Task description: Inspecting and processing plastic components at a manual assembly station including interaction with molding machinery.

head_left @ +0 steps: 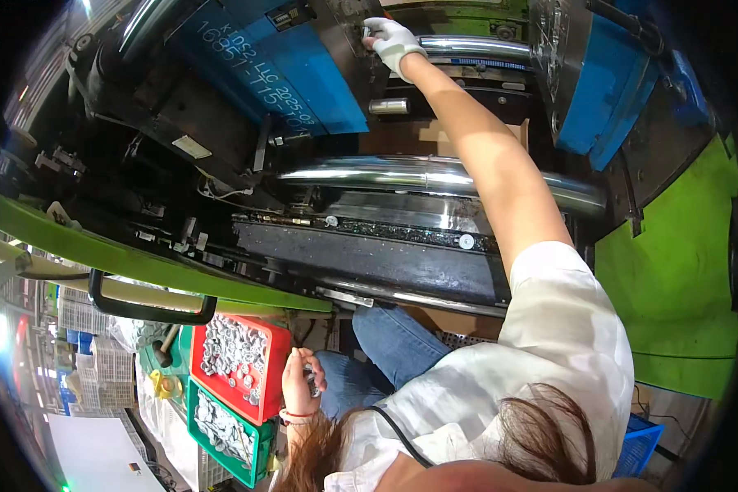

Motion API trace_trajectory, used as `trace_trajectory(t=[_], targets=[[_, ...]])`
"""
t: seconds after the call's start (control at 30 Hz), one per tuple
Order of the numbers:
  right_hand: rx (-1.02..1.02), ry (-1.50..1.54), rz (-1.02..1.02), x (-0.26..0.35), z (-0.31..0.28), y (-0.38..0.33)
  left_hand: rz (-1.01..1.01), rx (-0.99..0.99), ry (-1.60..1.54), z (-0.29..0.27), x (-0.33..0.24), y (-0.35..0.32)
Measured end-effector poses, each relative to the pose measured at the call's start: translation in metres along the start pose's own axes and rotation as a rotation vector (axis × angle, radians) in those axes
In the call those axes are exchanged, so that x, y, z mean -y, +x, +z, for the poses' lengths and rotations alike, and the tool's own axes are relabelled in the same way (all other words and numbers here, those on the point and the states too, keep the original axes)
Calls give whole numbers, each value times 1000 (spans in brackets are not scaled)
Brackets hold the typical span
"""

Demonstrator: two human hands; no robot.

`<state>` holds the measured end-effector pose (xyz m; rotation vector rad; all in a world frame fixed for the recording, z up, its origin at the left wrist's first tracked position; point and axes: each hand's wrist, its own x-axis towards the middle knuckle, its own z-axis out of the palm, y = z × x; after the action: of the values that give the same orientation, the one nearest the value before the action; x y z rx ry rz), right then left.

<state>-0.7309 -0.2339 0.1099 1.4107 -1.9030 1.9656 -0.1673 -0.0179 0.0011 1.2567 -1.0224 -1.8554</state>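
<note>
My right hand (394,45), in a white glove with bare fingertips, reaches far into the machine, between two steel mould halves. Its fingers are bent together at the face of the left mould half (348,57); what they grip there is too small to name. Low by my lap, my bare left hand (302,384) is curled around a few small grey metal parts (310,377). Right beside it stands a red tray (275,361) with many similar round metal parts. A green tray (258,459) of flatter grey metal pieces adjoins it.
Polished steel guide bars (377,174) cross under my right arm. The blue right mould half (586,90) stands across the gap. A green door with a black handle (152,312) lies left. A hammer (164,348) rests behind the red tray, and a blue crate (638,447) stands behind me.
</note>
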Motion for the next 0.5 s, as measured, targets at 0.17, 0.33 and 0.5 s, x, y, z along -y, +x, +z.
trace_trajectory(t=[0.17, 0.33, 0.5], targets=[[37, -74, -46, -5, 8, 11, 12, 0, 21, 6, 4, 3], [-26, -27, -74, -13, 13, 17, -28, 1, -11, 2, 8, 4], [39, 24, 101, 5, 8, 10, 14, 51, 17, 7, 8, 8]])
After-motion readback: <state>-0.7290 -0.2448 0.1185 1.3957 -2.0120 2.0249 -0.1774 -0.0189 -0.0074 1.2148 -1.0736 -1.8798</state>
